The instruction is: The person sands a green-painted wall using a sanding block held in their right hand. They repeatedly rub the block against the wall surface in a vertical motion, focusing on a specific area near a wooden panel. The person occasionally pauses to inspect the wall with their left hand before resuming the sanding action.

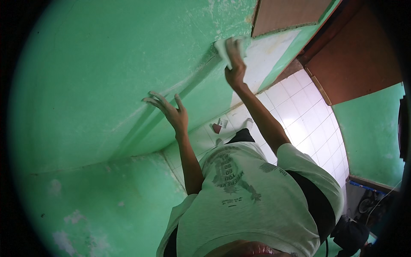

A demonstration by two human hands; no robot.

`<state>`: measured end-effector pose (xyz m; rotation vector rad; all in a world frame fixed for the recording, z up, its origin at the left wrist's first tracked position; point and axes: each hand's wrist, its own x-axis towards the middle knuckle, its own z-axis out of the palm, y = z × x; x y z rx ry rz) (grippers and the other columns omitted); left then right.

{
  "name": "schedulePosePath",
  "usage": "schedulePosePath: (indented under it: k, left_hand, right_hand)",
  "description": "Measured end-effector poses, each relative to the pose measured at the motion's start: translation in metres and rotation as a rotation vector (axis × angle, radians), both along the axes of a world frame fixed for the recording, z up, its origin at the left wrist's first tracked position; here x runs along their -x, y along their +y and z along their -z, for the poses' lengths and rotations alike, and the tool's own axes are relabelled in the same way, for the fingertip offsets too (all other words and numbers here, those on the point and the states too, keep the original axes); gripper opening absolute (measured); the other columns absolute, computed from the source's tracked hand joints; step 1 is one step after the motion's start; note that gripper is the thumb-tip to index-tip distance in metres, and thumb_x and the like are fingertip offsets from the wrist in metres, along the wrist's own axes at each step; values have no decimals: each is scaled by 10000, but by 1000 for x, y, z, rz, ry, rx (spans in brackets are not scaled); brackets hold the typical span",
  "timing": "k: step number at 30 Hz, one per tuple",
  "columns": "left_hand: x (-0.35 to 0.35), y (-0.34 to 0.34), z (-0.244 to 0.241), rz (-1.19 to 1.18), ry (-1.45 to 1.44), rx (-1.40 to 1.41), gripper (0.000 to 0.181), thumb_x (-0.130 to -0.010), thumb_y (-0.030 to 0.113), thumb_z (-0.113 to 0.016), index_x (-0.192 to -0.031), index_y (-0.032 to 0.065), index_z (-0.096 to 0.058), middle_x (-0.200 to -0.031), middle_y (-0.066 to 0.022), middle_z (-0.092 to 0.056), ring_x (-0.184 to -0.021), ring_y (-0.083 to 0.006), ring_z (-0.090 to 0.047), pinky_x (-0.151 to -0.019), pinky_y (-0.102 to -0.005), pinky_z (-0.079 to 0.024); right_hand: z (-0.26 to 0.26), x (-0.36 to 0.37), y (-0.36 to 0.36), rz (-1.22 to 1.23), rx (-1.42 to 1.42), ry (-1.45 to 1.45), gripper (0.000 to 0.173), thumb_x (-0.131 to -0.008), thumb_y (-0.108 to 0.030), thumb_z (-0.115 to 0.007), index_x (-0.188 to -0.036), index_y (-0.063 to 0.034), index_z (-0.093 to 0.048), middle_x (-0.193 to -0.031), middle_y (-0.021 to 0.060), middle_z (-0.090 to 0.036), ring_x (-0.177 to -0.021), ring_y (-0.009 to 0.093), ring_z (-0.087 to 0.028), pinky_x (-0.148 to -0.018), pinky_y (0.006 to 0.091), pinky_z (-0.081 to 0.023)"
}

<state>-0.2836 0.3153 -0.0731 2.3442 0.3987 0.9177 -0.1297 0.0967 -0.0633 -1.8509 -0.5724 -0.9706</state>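
Note:
A green painted wall (pixel 106 57) stands before me, its surface scuffed with pale scratches. My left hand (pixel 175 114) is raised to it, fingers apart and holding nothing; the dusty fingertips appear to touch the wall beside a pale horizontal ridge line (pixel 128 116). Higher and to the right, my right hand (pixel 236 66) presses a pale flat sheet or pad (pixel 223 51) to the wall near a brown panel (pixel 289 16). Motion blur hides whether the pad is sandpaper or cloth.
White floor tiles (pixel 297 107) run below. Near my feet lie a reddish-brown piece (pixel 216 128) and a small sheet bearing writing (pixel 222 123). A whitish patch (pixel 273 53) marks the wall under the panel. At right are a brown door-like panel (pixel 359 61) and a motorcycle (pixel 366 204).

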Motion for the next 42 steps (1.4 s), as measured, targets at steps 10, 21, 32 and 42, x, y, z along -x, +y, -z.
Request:
schedulePosePath:
  k: [10, 21, 32, 42]
  left_hand:
    - [1, 1, 2, 20, -13, 90, 974, -1077, 511, -540, -1699, 96, 85, -1690, -318, 267, -1575, -560, 109, -1277, -649, -156]
    - [5, 1, -3, 48, 12, 83, 961, -1083, 468, -554, -1701, 114, 92, -1693, -299, 280, -1580, -550, 110, -1276, -644, -184]
    - [8, 2, -3, 28, 48, 69, 956, -1084, 474, -548, -1701, 132, 97, -1693, -296, 280, -1573, -570, 85, -1263, -655, -220]
    - [5, 6, 6, 45, 53, 68, 992, -1071, 499, -565, -1699, 125, 106, -1685, -302, 299, -1573, -569, 105, -1269, -655, -190]
  right_hand:
    - [-1, 13, 6, -195, 259, -51, 918, -675, 237, -587, -1516, -131, -599, -1591, 165, -524, -1536, 387, -405, -1288, 604, -235]
    - [3, 27, 20, -28, 5, 101, 778, -786, 163, -623, -1502, -140, -615, -1600, 138, -523, -1537, 400, -401, -1292, 603, -208]
    - [8, 21, 6, -127, 283, 3, 743, -809, 74, -636, -1516, -148, -596, -1596, 132, -535, -1535, 378, -418, -1282, 603, -238]
    - [-13, 8, 4, 85, -9, 68, 894, -695, 234, -542, -1510, -129, -604, -1582, 148, -541, -1540, 394, -396, -1297, 562, -236]
